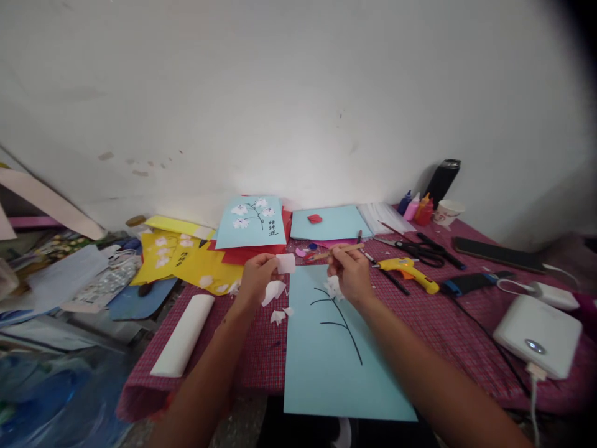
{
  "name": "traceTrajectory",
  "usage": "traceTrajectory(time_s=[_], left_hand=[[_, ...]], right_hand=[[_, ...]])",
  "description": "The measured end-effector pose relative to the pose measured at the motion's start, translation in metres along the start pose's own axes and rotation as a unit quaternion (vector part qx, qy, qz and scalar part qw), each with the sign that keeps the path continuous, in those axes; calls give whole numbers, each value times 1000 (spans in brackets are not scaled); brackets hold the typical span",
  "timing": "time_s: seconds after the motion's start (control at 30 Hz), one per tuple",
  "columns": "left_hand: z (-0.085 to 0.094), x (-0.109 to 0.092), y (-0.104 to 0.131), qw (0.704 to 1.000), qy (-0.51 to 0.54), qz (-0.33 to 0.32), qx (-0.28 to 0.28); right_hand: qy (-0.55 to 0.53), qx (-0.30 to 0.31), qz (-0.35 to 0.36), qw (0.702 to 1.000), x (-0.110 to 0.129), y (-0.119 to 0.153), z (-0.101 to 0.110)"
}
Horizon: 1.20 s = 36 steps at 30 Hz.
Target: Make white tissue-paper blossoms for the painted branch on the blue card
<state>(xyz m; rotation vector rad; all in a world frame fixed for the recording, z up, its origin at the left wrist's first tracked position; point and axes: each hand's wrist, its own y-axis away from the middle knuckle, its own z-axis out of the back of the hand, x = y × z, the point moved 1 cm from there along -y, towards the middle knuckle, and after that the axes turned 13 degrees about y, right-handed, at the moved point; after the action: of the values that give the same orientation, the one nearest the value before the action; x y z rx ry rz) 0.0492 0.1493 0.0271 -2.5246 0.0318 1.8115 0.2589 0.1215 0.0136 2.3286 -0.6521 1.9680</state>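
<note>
"Two hands, are they busy?"

"Yes, and apart, near the centre. My left hand (258,275) pinches a small white paper piece (286,263), almost rectangular; my right hand (351,272) grips a thin brown stick (357,247)."

"And beneath?"

"One smooth blue sheet (314,373) with curved black lines (347,330), lower centre, on checked cloth (261,354)."

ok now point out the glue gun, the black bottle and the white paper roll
glue gun (405,267): head view, on its yellow body
black bottle (441,184): head view, on its dark side
white paper roll (183,336): head view, middle of its length
</note>
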Motion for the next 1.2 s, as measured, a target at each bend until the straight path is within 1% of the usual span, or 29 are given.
traceTrajectory(time_s=[0.07, 0.13, 0.27, 0.4, 0.67, 0.9, 1.07, 1.2], left_hand=[[-9, 11, -6, 997, 62, 37, 18], [-13, 22, -7, 993, 106, 55, 26], [-10, 32, -3, 986, 143, 67, 43], [-7, 32, -2, 987, 145, 63, 40], [-9, 31, 0, 986, 147, 66, 48], [-10, 31, 0, 985, 149, 66, 54], [-11, 31, 1, 982, 159, 59, 82], [-14, 30, 3, 978, 174, 59, 99]], right_hand=[[2, 6, 5, 1000, 1, 1, 0], [13, 29, 6, 999, 0, 2, -2], [36, 71, 12, 997, -3, 5, -5], [38, 81, 16, 996, -4, 5, -6], [65, 81, 17, 994, -1, 7, -7], [74, 79, 14, 994, -4, 6, -8], [60, 64, -1, 996, -5, 4, -7], [41, 72, -20, 996, -7, 3, -6]])
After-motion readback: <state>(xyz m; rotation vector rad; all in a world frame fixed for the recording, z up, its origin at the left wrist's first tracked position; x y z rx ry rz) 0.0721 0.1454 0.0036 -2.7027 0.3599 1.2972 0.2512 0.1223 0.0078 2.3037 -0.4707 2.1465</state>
